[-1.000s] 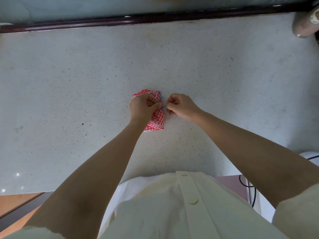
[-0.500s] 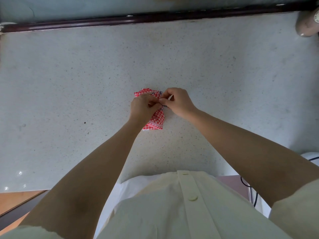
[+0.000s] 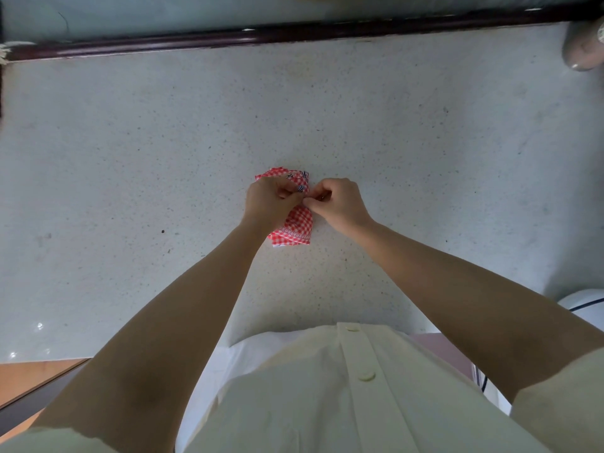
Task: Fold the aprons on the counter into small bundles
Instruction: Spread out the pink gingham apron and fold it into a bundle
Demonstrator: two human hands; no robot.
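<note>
The apron (image 3: 297,227), red-and-white gingham, is lying as a small folded bundle near the middle of the speckled grey counter (image 3: 130,158), its near end showing flat below the hands. The left hand (image 3: 269,202) is sitting on top of the bundle with fingers curled, gripping the cloth and covering most of its left half. The right hand (image 3: 338,204) is coming in from the right, thumb and forefinger pinching at the bundle's right edge, where they are meeting the left fingertips. Whether a tie or a fold of cloth is being pinched cannot be told. A dark-and-white striped trim (image 3: 304,174) is showing at the far end of the bundle, just beyond the fingers.

Both hands are blocking the view of the bundle's middle. A dark rail (image 3: 294,34) is running along the far edge of the counter. A grey-brown rounded object (image 3: 585,47) is standing at the far right corner, well apart from the apron. A white object with a dark cord (image 3: 585,304) is sitting at the near right edge. The person's cream buttoned shirt (image 3: 327,403) is filling the bottom of the view, and an orange-brown surface (image 3: 29,371) is showing at lower left.
</note>
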